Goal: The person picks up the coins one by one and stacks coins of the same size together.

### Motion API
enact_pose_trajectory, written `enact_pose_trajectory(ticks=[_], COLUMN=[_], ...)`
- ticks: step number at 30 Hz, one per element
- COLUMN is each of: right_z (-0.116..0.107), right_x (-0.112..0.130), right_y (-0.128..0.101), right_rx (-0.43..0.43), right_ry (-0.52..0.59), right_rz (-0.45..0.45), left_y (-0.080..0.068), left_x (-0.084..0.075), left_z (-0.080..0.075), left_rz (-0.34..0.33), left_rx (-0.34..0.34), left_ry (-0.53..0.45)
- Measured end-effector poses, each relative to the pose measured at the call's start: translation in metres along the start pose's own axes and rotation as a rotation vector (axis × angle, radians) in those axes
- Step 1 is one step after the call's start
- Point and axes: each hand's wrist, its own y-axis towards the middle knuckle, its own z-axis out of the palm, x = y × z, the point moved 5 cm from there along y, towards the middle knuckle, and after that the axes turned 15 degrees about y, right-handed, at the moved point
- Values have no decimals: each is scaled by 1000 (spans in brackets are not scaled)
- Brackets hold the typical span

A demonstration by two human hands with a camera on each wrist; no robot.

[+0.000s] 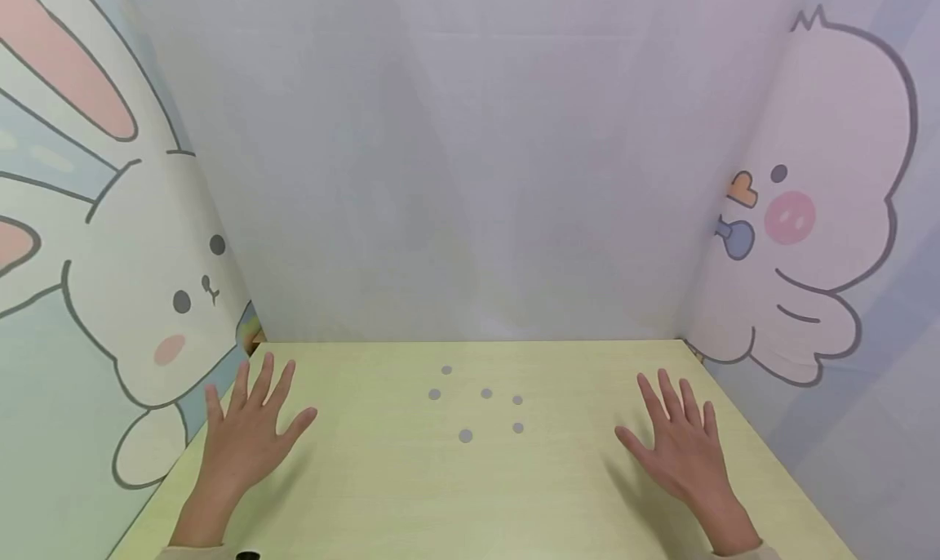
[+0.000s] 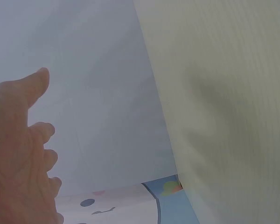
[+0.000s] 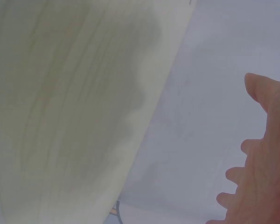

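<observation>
Several small grey discs (image 1: 466, 436) lie scattered on the pale yellow tabletop (image 1: 367, 486), around its middle. At the left side, my left hand (image 1: 246, 437) is held palm down above the table with its fingers straight and spread. My right hand (image 1: 683, 450) hovers over the right side in the same way, thumb pointing in toward the discs. Both hands cast shadows on the wood and hold nothing. In the left wrist view the left thumb (image 2: 32, 86) stands out from the fingers; the right wrist view shows the right thumb (image 3: 259, 91) likewise.
A plain pale curtain (image 1: 470, 176) hangs along the table's back edge. Printed cloth stands at both sides, with a rabbit (image 1: 147, 299) on the left and a white duck-like figure (image 1: 830, 135) on the right. A small dark object (image 1: 248, 555) shows at the left cuff.
</observation>
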Motion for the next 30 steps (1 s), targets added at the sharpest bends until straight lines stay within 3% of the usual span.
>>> enact_pose_trajectory(ticks=[15, 30], right_z=[-2, 3], right_x=[1, 19], right_y=[-1, 12], right_rx=[1, 20], right_ry=[11, 115], right_rz=[-9, -41], left_y=[1, 4], left_x=[0, -5], left_z=[1, 2], left_rz=[7, 40], left_rx=[4, 39], left_ry=[-18, -54])
